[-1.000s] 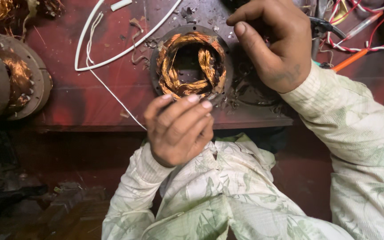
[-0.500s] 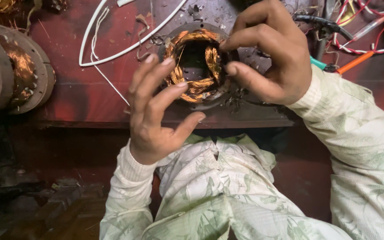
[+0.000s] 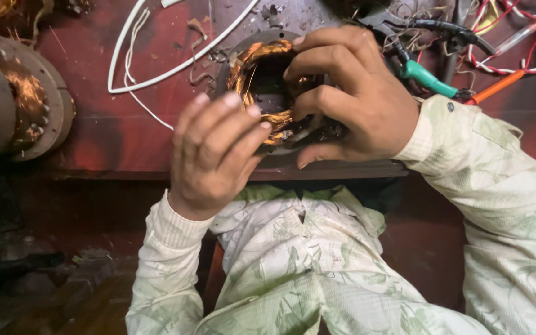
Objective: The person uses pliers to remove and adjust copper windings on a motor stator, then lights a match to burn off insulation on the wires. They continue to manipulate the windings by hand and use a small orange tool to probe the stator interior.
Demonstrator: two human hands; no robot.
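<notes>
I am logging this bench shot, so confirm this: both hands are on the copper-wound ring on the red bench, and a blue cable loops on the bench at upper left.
One detail is wrong: the cable looping at upper left is white, not blue, as the head view shows. The rest holds: the left hand and right hand are both on the copper-wound ring on the red bench.

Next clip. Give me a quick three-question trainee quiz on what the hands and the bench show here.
1. True or false: both hands touch the copper coil.
2. Which hand's fingers reach into the coil's centre? A) left hand B) right hand
3. What lies on the red bench, left of the coil?

Key:
1. True: each has a grip on its rim.
2. B.
3. A looped white cord; farther left, stacked motor parts.
</notes>
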